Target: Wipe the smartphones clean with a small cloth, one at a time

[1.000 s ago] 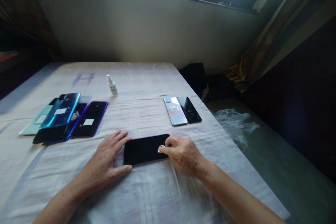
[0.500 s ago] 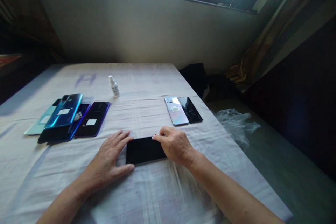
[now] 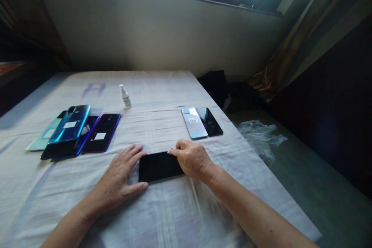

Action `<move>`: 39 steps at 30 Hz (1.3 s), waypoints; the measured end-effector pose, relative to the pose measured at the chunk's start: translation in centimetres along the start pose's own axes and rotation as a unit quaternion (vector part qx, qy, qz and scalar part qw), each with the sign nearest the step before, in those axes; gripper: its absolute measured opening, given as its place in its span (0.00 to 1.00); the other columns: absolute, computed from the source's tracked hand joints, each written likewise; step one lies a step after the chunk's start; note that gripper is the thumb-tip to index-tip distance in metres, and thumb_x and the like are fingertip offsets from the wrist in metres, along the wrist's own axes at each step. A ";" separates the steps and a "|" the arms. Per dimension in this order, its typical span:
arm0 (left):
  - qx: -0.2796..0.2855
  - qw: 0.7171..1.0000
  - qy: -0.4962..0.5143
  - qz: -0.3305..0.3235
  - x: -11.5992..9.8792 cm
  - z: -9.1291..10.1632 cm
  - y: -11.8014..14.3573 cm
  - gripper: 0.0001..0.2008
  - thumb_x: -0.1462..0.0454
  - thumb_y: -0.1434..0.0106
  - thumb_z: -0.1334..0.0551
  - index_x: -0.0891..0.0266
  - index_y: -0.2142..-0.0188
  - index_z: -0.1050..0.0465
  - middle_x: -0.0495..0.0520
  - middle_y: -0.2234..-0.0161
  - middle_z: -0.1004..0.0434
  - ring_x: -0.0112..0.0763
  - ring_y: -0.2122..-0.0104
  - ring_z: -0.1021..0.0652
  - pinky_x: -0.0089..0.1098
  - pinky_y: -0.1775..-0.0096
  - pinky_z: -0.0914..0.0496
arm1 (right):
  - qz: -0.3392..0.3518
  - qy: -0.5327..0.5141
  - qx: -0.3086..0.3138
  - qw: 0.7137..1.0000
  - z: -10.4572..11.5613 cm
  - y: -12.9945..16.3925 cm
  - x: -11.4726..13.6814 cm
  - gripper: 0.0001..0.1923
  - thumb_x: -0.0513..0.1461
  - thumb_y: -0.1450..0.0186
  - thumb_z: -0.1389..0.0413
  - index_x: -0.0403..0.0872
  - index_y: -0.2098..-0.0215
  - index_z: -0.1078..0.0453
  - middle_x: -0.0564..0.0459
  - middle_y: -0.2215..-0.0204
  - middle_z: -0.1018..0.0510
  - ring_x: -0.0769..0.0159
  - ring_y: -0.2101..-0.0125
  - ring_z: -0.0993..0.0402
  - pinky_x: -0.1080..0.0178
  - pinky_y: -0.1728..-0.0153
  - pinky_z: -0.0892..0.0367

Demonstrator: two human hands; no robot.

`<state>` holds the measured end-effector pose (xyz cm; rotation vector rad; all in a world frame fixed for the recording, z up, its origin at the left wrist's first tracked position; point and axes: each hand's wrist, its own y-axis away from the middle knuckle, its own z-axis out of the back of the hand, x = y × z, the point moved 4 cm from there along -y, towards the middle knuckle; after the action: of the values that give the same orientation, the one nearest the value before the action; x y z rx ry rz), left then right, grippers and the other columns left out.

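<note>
A smartphone (image 3: 159,166) with a dark screen lies face up and crosswise on the cloth-covered table. My left hand (image 3: 123,174) spans its left end, thumb on the near edge and index finger at the far edge, holding it. Over the phone's right end, my right hand (image 3: 194,159) is closed, with fingers curled in and a fingertip at the far edge of the screen. A small pale and reddish spot shows at that fingertip; whatever the fingers pinch, if anything, is hidden.
Several phones (image 3: 71,126) with white stickers lie overlapped at left. A silver phone (image 3: 195,124) and a black phone (image 3: 210,122) lie side by side at right. Behind stands a small white spray bottle (image 3: 125,97). Clear plastic wrap (image 3: 260,135) is beyond the table's right edge.
Both hands and the phone keep nearly the same position. The whole view has shifted very slightly.
</note>
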<state>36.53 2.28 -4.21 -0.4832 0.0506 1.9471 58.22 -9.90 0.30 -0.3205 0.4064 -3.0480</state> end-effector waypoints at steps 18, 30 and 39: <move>-0.008 0.998 -0.033 -0.051 -0.3 0.6 0.6 0.36 0.49 0.37 0.36 0.54 0.33 0.42 0.60 0.32 0.40 0.55 0.35 0.36 0.54 0.38 0.38 | -0.015 -0.193 -0.165 0.967 2.6 6.0 -3.1 0.17 0.29 0.32 0.50 0.49 0.54 0.22 0.51 0.67 0.23 0.68 0.67 0.24 0.67 0.66 0.28; -0.068 0.993 -0.092 -0.012 -1.7 -0.7 1.7 0.36 0.45 0.34 0.42 0.58 0.33 0.46 0.62 0.34 0.35 0.53 0.36 0.33 0.52 0.38 0.40 | 0.013 -0.153 -0.075 0.985 1.7 7.4 -2.8 0.17 0.29 0.35 0.47 0.49 0.53 0.22 0.51 0.67 0.23 0.67 0.69 0.25 0.66 0.68 0.31; -0.069 0.992 -0.103 -0.019 -1.6 -0.7 1.5 0.36 0.46 0.35 0.41 0.59 0.34 0.45 0.63 0.36 0.34 0.55 0.37 0.32 0.53 0.39 0.39 | -0.001 -0.117 -0.111 0.987 0.9 6.1 -3.3 0.16 0.30 0.33 0.48 0.49 0.53 0.22 0.51 0.67 0.22 0.68 0.69 0.25 0.68 0.68 0.31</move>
<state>35.99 0.06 -4.51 -0.3672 -0.2255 1.9622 61.76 -15.77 -1.14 -0.6818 0.7281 -2.9207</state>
